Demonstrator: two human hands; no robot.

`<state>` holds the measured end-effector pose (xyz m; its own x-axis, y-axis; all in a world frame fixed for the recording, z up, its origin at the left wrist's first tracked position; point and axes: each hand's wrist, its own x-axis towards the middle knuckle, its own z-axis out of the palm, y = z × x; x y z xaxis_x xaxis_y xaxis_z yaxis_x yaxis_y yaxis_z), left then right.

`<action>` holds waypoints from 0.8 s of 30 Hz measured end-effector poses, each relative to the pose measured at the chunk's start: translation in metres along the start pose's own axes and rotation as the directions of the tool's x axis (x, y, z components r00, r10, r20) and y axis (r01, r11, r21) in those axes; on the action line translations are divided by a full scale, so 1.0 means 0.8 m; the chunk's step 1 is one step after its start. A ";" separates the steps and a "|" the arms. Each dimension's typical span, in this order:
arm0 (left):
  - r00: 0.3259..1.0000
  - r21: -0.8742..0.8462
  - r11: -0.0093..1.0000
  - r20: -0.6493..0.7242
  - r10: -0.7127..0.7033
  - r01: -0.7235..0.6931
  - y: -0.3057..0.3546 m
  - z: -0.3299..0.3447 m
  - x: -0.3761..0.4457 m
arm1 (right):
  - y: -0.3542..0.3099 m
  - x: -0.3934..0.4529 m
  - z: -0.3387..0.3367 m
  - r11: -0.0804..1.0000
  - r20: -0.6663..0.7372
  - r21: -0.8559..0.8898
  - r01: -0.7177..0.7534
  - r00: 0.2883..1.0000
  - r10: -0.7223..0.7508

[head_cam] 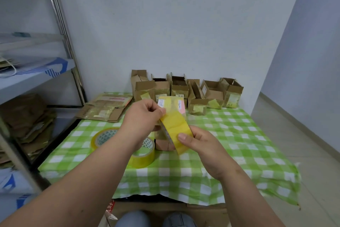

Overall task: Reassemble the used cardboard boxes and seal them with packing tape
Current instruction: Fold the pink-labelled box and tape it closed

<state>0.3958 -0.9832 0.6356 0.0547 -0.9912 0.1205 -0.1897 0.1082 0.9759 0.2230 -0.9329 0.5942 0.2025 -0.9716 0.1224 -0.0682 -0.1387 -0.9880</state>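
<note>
A yellow packing tape roll is held up over the table's middle. My right hand grips the roll from the right, thumb on its face. My left hand pinches the tape's loose end at the roll's top left. Behind the roll stands a small cardboard box with white and pink labels, partly hidden by my hands. Two more tape rolls lie on the cloth: one at the left, another under my left wrist.
Several small open cardboard boxes line the wall at the table's back. Flattened boxes lie at the back left. The green checked tablecloth covers the table. A metal shelf with stacked cardboard stands at the left.
</note>
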 end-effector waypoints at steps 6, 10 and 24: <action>0.998 0.006 1.000 -0.068 -0.009 0.009 -0.004 -0.007 0.006 | -0.015 0.007 -0.007 0.977 -0.073 -0.205 0.051 0.995 -0.067; 0.994 -0.100 0.994 -0.097 -0.048 0.038 -0.006 -0.008 0.006 | -0.016 0.012 -0.013 0.937 -0.067 -0.347 0.037 0.996 -0.065; 0.963 -0.348 0.924 -0.153 -0.222 0.158 -0.019 -0.021 0.037 | -0.010 0.030 -0.066 0.971 -0.049 -0.237 -0.027 0.999 0.016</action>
<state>0.4164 -1.0132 0.6276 0.2451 -0.9667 -0.0729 0.1742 -0.0300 0.9842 0.1770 -0.9649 0.6098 0.1537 -0.9819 0.1109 -0.3029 -0.1537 -0.9405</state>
